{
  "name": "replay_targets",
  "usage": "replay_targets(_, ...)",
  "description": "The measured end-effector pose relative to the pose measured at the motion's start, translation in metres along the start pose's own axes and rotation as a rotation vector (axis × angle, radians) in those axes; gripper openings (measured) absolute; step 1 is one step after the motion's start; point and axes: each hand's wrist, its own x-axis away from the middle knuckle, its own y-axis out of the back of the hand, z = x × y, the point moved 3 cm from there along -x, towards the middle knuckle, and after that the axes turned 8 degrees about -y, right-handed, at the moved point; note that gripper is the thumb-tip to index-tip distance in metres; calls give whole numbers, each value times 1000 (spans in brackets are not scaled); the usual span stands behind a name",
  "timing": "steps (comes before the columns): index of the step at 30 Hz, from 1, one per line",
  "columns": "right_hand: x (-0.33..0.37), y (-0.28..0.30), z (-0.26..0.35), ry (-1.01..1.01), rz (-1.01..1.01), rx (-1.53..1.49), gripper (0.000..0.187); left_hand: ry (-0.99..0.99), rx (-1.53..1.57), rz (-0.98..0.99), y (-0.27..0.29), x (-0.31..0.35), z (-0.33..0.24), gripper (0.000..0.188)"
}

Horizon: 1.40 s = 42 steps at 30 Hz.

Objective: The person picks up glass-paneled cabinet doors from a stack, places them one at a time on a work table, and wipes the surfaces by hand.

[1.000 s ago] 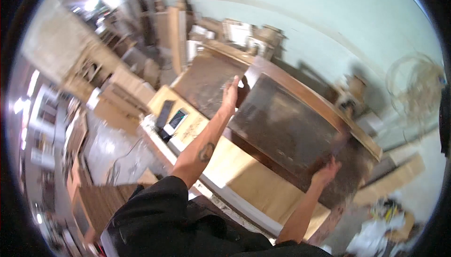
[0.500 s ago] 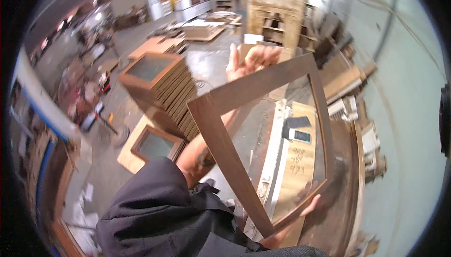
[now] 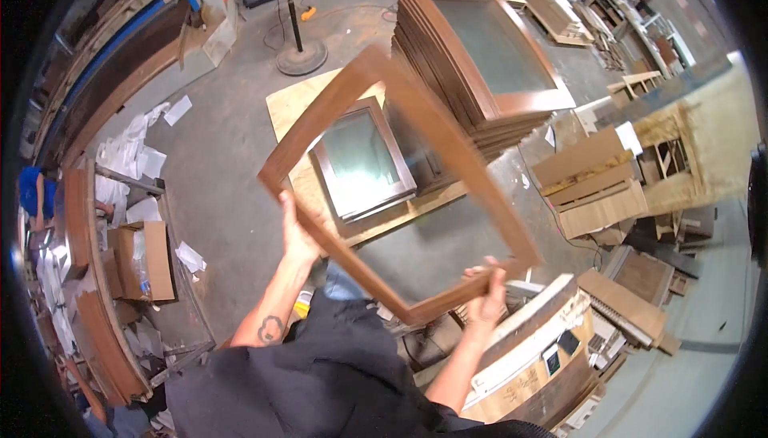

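Note:
Both hands carry a brown wooden frame [image 3: 454, 148], apparently a glass-paned cabinet door, tilted in front of me. My left hand [image 3: 299, 228] grips it near the left corner, thumb over the wood. At the lower right corner, my right hand [image 3: 486, 302] is closed round the edge. Beyond the held frame rises a tall stack of similar glass-paned frames [image 3: 422, 48]. A smaller glass-paned frame [image 3: 362, 168] lies beside that stack on a plywood board [image 3: 288, 108], seen through the held frame's opening.
A round-based stand [image 3: 302, 58] is on the floor beyond the board. At left are an open cardboard box [image 3: 152, 258], loose papers and another person's blue sleeve [image 3: 30, 190]. Lower right, two phones [image 3: 552, 360] lie on a workbench. Wooden panels [image 3: 592, 174] stand at right.
My left hand, raised and off the frame before, now grips its left side. The view has turned left, and the frame has swung from over the workbench towards the stack.

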Motion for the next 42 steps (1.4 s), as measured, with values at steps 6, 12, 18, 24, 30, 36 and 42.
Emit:
replay_targets(6, -164, -29, -186, -76, -507, 405, 45, -128, -195, -255, 75, -219, -8, 83)
replay_targets(12, -285, 32, -299, -116, -615, 740, 55, -67, -319, -177, 65, -413, 62, 85)
replay_targets(18, -382, 35, -347, -635, -560, 1197, 69, -603, -1302, -382, 64, -525, 67, 75)
replay_targets(24, -395, 35, -351, -452, -591, 1744, 77, -495, -1168, -59, 97, -473, 120, 68)
replay_targets(30, -442, 35, -304, 377, -294, 1894, 84, -453, -1148, -61, 143, -400, 186, 50)
replay_targets(36, -470, 32, -290, -152, -140, 1696, 66, -247, -869, -11, 134, -392, 181, 55)
replay_targets(42, -468, 11, -292, -494, 10, 2006, 65, -9, -958, -71, 130, -385, 152, 74)
